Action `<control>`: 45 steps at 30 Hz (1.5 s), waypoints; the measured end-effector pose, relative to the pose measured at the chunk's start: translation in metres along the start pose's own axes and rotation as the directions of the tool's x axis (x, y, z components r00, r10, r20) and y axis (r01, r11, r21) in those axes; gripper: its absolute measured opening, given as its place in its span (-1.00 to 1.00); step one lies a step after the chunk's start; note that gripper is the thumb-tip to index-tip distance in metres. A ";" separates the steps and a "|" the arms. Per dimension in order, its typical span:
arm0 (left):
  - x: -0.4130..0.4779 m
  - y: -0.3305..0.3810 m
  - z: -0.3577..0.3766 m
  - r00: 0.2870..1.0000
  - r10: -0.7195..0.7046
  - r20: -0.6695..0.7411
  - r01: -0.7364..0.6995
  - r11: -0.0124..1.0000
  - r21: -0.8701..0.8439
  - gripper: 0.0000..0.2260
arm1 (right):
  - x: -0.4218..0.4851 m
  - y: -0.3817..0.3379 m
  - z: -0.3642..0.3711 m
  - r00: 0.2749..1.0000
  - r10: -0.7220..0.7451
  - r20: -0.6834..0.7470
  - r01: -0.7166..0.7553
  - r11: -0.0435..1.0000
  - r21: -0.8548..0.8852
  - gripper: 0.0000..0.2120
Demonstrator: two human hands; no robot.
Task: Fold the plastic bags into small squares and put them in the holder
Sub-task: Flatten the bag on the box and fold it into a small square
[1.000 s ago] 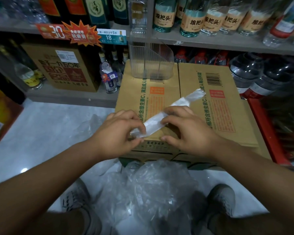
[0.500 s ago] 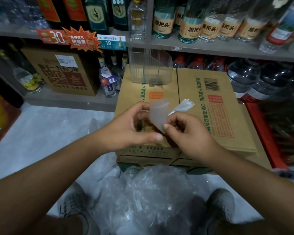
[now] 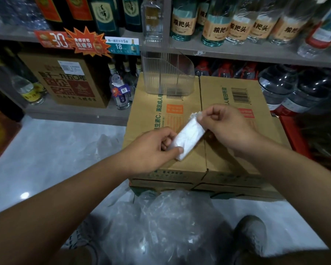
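The left hand (image 3: 151, 150) is closing its grip on the near end of the folded plastic bag (image 3: 189, 137), and the right hand (image 3: 225, 125) is pinching the far end, above the cardboard box (image 3: 235, 92) and near the clear holder (image 3: 166, 75).

We stand in a liquor shop, shelves (image 3: 237, 52) crowded with labelled bottles (image 3: 182, 23), price tags (image 3: 121, 46) clipped to the shelf edge, a starburst promo sign (image 3: 85, 44), barcoded cartons (image 3: 151, 104).

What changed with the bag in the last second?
The plastic bag strip, lying long across the carton a second ago, got folded shorter and lifted off it. The left hand pinches its near end, right hand its far end. The clear holder and the loose bag pile stayed put.
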State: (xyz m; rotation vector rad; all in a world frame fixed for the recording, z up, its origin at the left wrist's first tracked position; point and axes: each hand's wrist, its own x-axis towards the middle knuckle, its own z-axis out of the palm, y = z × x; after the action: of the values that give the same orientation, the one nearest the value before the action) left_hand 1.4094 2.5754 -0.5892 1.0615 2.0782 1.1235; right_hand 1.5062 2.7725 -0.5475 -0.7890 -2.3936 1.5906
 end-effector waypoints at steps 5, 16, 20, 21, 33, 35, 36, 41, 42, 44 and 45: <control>0.011 0.011 -0.004 0.992 -0.105 0.068 0.106 0.994 -0.009 -0.80 | 0.030 0.017 0.002 0.982 -0.187 0.006 0.179 0.929 -0.325 -0.93; 0.023 0.012 -0.015 0.994 -0.103 -0.027 0.095 0.971 -0.219 -0.81 | 0.052 0.022 0.006 0.979 -0.202 -0.035 0.172 0.902 -0.395 -0.92; 0.020 0.003 -0.017 0.995 -0.078 -0.068 0.074 0.996 -0.059 -0.85 | 0.048 0.023 0.006 0.974 -0.225 -0.029 0.193 0.887 -0.419 -0.93; 0.019 0.001 -0.018 0.994 -0.063 -0.088 0.065 0.998 0.019 -0.87 | 0.047 0.023 0.006 0.971 -0.237 -0.029 0.200 0.875 -0.440 -0.93; 0.015 0.004 -0.011 0.925 0.097 -0.366 0.023 0.950 0.310 -0.73 | 0.042 0.017 0.013 0.951 -0.305 -0.046 0.221 0.781 -0.585 -0.89; 0.005 0.004 -0.002 0.974 0.144 -0.177 -0.041 0.872 0.487 -0.51 | 0.041 0.017 0.012 0.951 -0.308 -0.024 0.233 0.766 -0.599 -0.90; 0.001 0.002 0.003 0.989 0.128 -0.078 -0.060 0.817 0.574 -0.43 | 0.040 0.017 0.012 0.951 -0.308 -0.011 0.236 0.754 -0.613 -0.90; -0.010 -0.012 0.012 0.996 0.029 0.090 -0.088 0.630 0.772 -0.20 | 0.040 0.024 0.012 0.952 -0.306 -0.015 0.195 0.642 -0.741 -0.86; -0.010 -0.012 0.012 0.994 0.018 0.104 -0.093 0.613 0.785 -0.19 | 0.038 0.024 0.014 0.944 -0.328 -0.029 0.193 0.621 -0.759 -0.82; -0.009 -0.011 0.012 0.994 0.030 0.106 -0.103 0.593 0.799 -0.17 | 0.030 0.021 0.020 0.902 -0.431 0.031 0.296 0.562 -0.772 -0.72; -0.010 -0.011 0.013 0.994 0.037 0.105 -0.107 0.588 0.801 -0.16 | 0.024 0.020 0.024 0.879 -0.463 0.116 0.379 0.530 -0.758 -0.65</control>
State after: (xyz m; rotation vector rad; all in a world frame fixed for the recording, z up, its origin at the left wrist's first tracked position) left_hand 1.4202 2.5691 -0.6039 1.5622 2.5458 0.0560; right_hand 1.4824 2.7711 -0.5792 -0.2847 -2.8580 0.2777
